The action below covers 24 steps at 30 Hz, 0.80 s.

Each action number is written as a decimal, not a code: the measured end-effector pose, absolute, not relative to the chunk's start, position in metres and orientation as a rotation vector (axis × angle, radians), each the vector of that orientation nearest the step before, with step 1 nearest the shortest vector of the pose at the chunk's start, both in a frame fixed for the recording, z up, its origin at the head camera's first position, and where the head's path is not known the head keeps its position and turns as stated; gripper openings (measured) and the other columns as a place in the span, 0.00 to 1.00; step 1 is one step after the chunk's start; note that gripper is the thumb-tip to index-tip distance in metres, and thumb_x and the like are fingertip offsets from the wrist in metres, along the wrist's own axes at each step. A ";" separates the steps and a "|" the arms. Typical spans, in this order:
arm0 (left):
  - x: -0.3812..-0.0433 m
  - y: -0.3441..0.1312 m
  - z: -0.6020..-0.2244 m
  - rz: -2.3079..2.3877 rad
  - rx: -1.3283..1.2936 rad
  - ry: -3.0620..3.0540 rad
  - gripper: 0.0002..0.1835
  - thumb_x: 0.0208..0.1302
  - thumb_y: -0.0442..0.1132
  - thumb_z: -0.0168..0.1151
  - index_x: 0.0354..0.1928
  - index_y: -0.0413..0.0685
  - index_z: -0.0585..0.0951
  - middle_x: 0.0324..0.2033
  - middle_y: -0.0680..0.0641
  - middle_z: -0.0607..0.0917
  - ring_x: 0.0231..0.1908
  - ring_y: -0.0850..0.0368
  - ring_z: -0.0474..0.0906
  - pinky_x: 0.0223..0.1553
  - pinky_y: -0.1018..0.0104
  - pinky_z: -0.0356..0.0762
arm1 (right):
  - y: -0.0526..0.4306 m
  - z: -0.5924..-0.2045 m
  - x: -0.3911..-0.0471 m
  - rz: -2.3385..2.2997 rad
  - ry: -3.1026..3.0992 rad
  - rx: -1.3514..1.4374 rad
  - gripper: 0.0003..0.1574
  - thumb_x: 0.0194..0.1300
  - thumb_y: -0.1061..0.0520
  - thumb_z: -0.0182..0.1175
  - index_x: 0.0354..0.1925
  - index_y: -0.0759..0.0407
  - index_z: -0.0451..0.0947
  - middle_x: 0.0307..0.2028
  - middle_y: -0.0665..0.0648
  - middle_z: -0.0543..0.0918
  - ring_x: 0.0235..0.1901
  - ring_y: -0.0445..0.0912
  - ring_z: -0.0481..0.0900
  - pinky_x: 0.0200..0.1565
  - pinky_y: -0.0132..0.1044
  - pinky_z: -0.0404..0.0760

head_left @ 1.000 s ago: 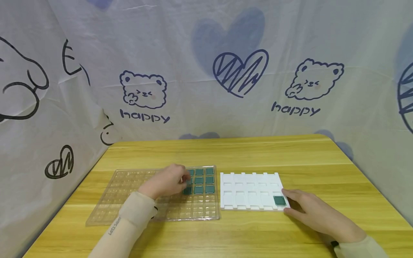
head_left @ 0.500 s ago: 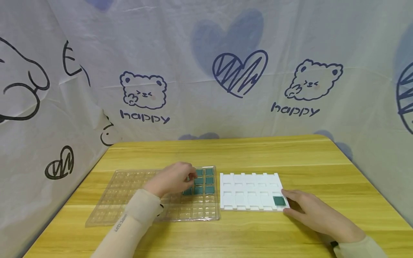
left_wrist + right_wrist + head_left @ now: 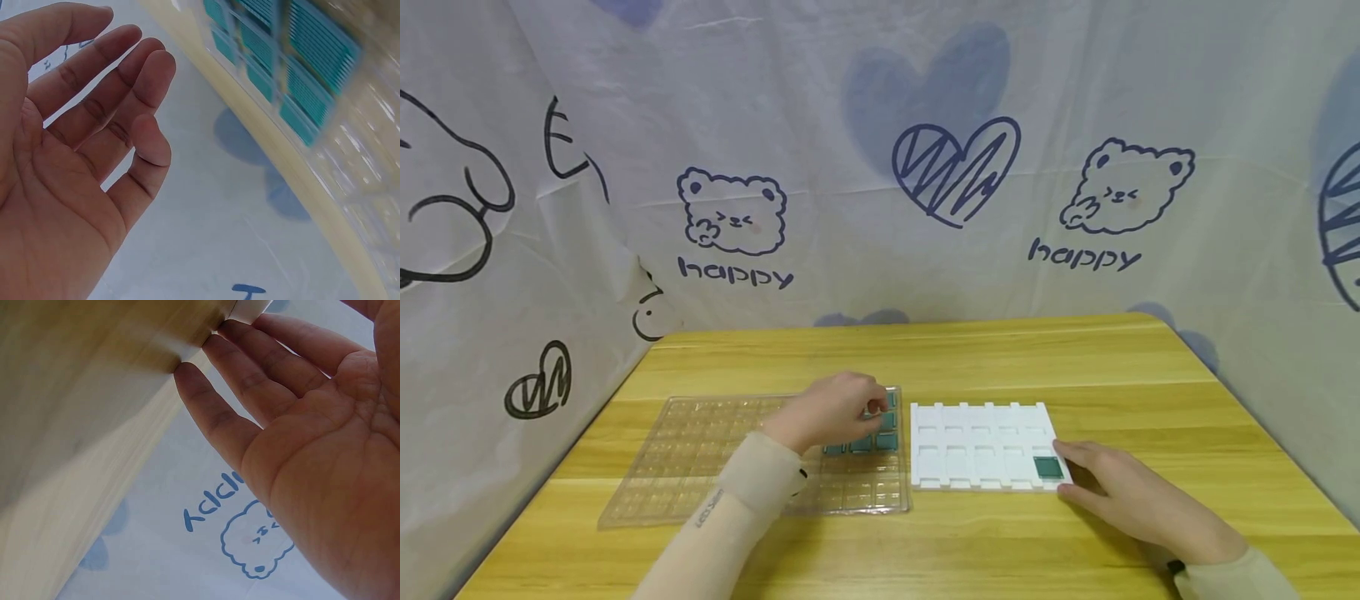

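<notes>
My left hand (image 3: 838, 410) is over the right part of a clear plastic tray (image 3: 715, 458), covering some of the square green chips (image 3: 887, 441) in its pockets. In the left wrist view the left hand (image 3: 94, 119) has loosely bent fingers, nothing visible between them, and the chips (image 3: 319, 44) lie beyond the fingertips. My right hand (image 3: 1135, 496) rests at the right edge of a white pocketed tray (image 3: 985, 433), fingers and thumb touching that edge. One green chip (image 3: 1048, 467) sits in its near right pocket. The right wrist view shows the right hand (image 3: 300, 425) with nearly straight fingers, tips against the table.
Both trays lie side by side on a wooden table (image 3: 970, 550), a narrow gap between them. A pale cloth (image 3: 850, 275) printed with hearts and bears hangs behind the table and along its sides.
My left hand has shifted to the right across the clear tray, covering chips nearer its right edge. My right hand and the white tray stay put.
</notes>
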State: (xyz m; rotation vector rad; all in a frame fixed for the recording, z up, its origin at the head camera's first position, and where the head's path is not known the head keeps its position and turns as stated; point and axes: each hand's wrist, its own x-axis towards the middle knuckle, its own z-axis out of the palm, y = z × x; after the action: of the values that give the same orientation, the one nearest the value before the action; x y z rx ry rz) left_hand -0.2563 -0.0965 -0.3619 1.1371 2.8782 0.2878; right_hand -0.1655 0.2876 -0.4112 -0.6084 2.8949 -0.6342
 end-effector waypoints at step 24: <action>-0.249 -0.031 -0.355 0.181 1.319 2.779 0.11 0.69 0.45 0.62 0.49 0.51 0.85 0.43 0.54 0.87 0.39 0.64 0.79 0.44 0.68 0.80 | 0.289 -0.411 -0.167 -0.610 2.888 -0.619 0.35 0.70 0.49 0.62 0.67 0.68 0.71 0.62 0.66 0.79 0.62 0.60 0.77 0.58 0.56 0.77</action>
State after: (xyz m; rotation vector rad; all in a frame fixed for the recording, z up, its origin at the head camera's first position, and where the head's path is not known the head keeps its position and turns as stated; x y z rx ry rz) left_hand -0.2495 -0.0314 -0.3554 1.3190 2.7786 0.1811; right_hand -0.1674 0.2891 -0.4115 -0.6187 2.8884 -0.6097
